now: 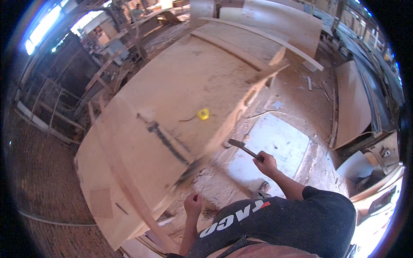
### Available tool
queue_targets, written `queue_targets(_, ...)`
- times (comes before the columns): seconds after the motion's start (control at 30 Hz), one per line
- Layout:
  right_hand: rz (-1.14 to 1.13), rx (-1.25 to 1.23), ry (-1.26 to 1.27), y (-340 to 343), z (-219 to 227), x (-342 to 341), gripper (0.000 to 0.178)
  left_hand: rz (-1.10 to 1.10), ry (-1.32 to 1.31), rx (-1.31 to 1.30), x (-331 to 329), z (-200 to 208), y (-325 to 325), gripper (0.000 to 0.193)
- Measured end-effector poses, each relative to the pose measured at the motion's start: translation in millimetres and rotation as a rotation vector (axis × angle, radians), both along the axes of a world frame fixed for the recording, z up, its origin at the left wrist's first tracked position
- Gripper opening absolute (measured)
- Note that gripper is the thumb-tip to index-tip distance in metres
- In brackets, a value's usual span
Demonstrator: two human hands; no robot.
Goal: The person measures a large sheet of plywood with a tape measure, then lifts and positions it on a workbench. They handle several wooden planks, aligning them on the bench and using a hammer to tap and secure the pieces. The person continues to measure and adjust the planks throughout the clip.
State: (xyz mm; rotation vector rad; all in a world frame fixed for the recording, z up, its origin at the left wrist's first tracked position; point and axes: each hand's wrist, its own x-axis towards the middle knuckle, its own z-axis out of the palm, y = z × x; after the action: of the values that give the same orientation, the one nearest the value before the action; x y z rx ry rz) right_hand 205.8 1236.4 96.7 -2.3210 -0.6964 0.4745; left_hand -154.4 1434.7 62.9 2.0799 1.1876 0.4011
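sawdust-strewn workshop floor, big plywood panel (172, 112) on worktop. right hand (266, 163) grip closed round hammer (244, 148), head beside panel edge. left hand (193, 205) fisted on small red-tipped tool, just below that edge. judged: striking step; next blow needs aim at edge.

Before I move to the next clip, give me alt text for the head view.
A person's right hand swings a hammer at the edge of a big plywood panel, while the left hand grips a blurred tool against that edge. A yellow tape measure lies on the panel, in a sawdust-strewn woodshop.
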Motion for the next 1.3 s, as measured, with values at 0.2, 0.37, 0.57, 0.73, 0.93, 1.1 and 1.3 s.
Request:
queue_targets(0.2, -0.055, -0.270, -0.008, -182.0, -42.4, 114.1, 0.036, -0.365, 0.088, -0.120, 164.7, -32.1, -88.0, 0.028)
queue_targets(0.37, -0.019, -0.366, -0.027, -316.8, -40.0, 173.0, 0.036, -0.608, 0.089, -0.196, 316.2, -1.7, -129.6, 0.032)
queue_targets(0.57, -0.277, -0.343, 0.116, -354.0, -46.4, 198.8, 0.036, -0.778, 0.097, -0.013, 458.9, -15.9, -118.1, 0.030)
queue_targets(0.73, -0.554, -0.167, 0.142, -348.6, -85.3, 238.2, 0.037, -0.681, -0.124, 0.135, 582.9, -23.8, -97.6, 0.023)
queue_targets(0.93, -0.446, -0.411, 0.013, -419.8, -152.2, 313.5, 0.039, -0.582, -0.291, 0.280, 751.8, -28.1, -56.3, 0.032)
queue_targets(1.1, -0.585, -0.473, 0.275, -389.6, -154.0, 420.3, 0.039, -0.490, -0.213, 0.425, 864.3, -20.0, -9.9, 0.055)
queue_targets(1.3, -0.668, -0.388, 0.372, -315.4, -145.8, 557.0, 0.038, -0.416, 0.091, 0.519, 972.3, -4.2, 28.7, 0.086)
